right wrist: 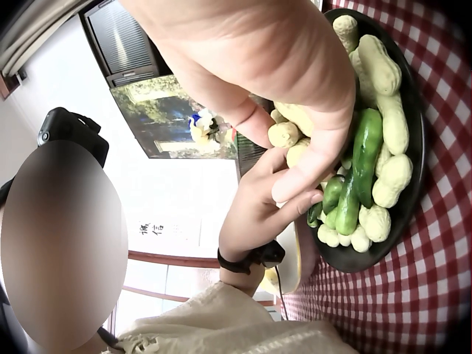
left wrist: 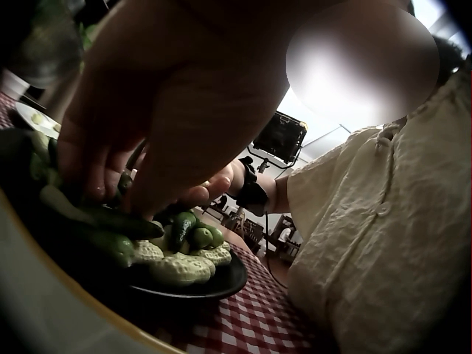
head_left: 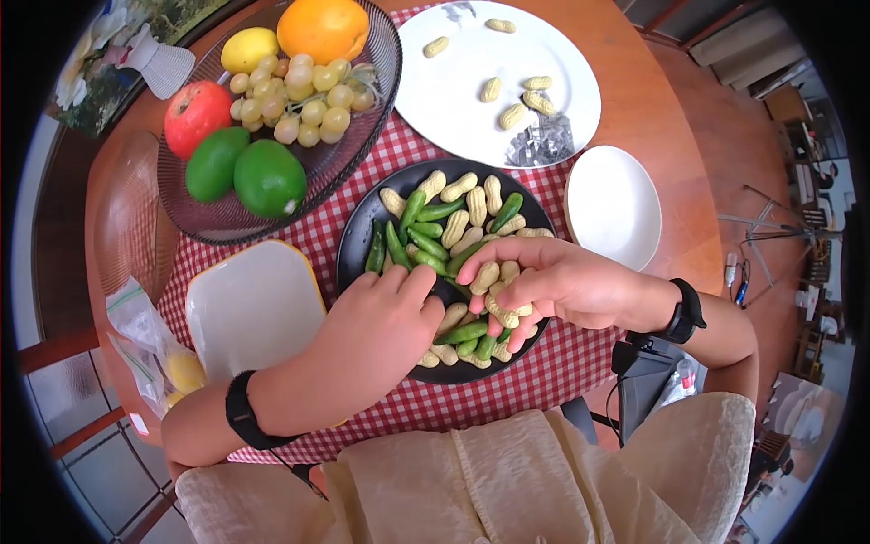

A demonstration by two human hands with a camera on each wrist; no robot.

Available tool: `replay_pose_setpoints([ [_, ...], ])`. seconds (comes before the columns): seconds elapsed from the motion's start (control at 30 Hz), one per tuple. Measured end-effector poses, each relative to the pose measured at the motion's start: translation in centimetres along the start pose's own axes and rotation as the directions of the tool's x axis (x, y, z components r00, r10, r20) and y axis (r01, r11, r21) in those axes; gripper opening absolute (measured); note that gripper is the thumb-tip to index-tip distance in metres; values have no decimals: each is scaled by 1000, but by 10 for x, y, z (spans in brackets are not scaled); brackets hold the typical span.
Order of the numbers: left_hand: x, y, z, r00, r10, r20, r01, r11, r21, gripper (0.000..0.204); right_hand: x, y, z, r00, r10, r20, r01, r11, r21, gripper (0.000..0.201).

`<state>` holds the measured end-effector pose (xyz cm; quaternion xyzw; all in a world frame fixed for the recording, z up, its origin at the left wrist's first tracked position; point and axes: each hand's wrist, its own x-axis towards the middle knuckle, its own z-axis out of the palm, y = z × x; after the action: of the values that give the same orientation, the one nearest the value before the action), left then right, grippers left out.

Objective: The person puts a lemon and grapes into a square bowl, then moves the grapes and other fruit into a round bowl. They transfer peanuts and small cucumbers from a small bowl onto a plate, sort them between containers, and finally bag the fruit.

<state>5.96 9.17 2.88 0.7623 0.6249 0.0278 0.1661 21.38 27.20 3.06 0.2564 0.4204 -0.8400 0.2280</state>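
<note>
A black plate (head_left: pixel 351 243) holds green peppers (head_left: pixel 396 245) mixed with peanuts (head_left: pixel 459 188). My right hand (head_left: pixel 580 286) is palm up over its right side, fingers curled round several peanuts (head_left: pixel 501 315); in the right wrist view these peanuts (right wrist: pixel 284 135) show between thumb and fingers. My left hand (head_left: pixel 372 331) is back up over the plate's left side, fingers bent down. In the left wrist view the left hand (left wrist: pixel 184 96) has its fingertips low among the peppers (left wrist: pixel 122 221); whether they grip one is hidden.
An empty squarish dish (head_left: pixel 254 304) lies left, beside plastic bags (head_left: pixel 145 326). A glass fruit bowl (head_left: pixel 217 222) stands at the back left. Behind the black plate is a white oval plate (head_left: pixel 453 100) with several peanuts; a white bowl (head_left: pixel 613 204) sits to its right.
</note>
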Motion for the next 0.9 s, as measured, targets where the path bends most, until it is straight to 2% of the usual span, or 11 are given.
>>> replay_pose_setpoints([
  [0.1, 2, 0, -4, 999, 14, 41, -15, 1000, 24, 24, -2, -14, -3, 999, -43, -5, 43, 999, -22, 34],
  [0.33, 5, -4, -5, 997, 47, 58, -50, 997, 60, 21, -3, -64, -33, 951, -274, -145, 254, 956, -144, 30],
  [0.37, 5, -4, -5, 997, 48, 61, -52, 997, 60, 20, -3, -70, -37, 947, -287, -148, 265, 952, -153, 30],
  [0.43, 5, -4, -5, 997, 59, 46, -63, 995, 73, 18, -1, -80, -45, 922, -299, -244, 270, 951, -149, 29],
  [0.5, 5, -4, -5, 998, 57, 35, -59, 996, 62, 17, 1, -86, -54, 917, -323, -234, 291, 943, -159, 27],
  [0.57, 5, -4, -3, 998, 65, 16, -66, 995, 75, 16, 5, -93, -60, 881, -343, -327, 315, 939, -137, 25],
  [0.77, 5, -3, -1, 998, 64, -10, -62, 993, 102, 16, 19, -101, -81, 841, -397, -367, 412, 910, -41, 28],
  [0.83, 5, -3, -2, 997, 73, -18, -71, 990, 126, 16, 22, -101, -81, 778, -364, -512, 430, 903, 12, 31],
  [0.9, 4, -2, -1, 997, 80, -16, -78, 988, 132, 16, 16, -103, -72, 774, -377, -509, 435, 900, -6, 34],
])
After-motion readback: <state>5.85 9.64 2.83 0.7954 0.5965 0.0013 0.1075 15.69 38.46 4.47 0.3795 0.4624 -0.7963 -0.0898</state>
